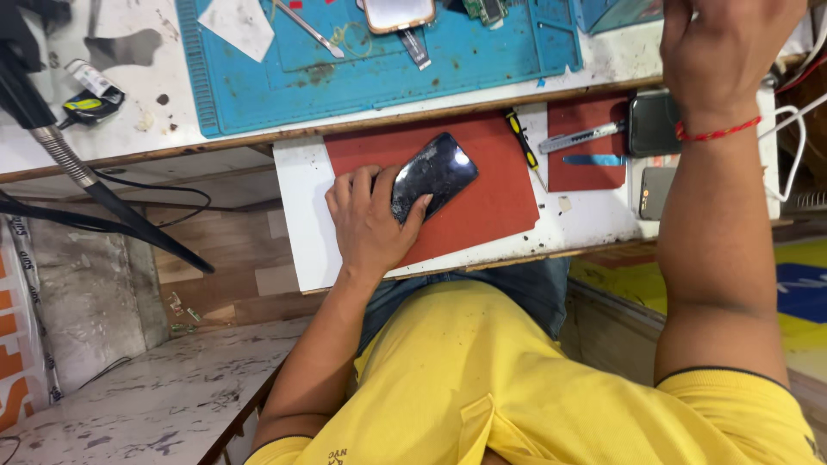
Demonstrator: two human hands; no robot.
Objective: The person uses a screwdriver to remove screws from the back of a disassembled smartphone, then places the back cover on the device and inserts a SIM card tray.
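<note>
A black phone (441,170) with a scuffed, smudged screen lies tilted on a red mat (495,202), which sits on a white pull-out board (301,215). My left hand (366,222) rests on the mat and grips the phone's lower end, thumb along its edge. My right hand (728,52) is raised at the upper right, back toward me, with a red thread around the wrist. Its fingers run off the top edge, so what they hold is hidden.
A yellow-and-black screwdriver (519,138), a utility knife (581,138) and a blue blade (594,160) lie by a second red mat (586,176). Two dark phones (652,123) (656,191) sit at the right. Behind is a blue work mat (388,69) with a light phone (398,13) and tweezers (310,30). A black gooseneck arm (95,185) crosses the left.
</note>
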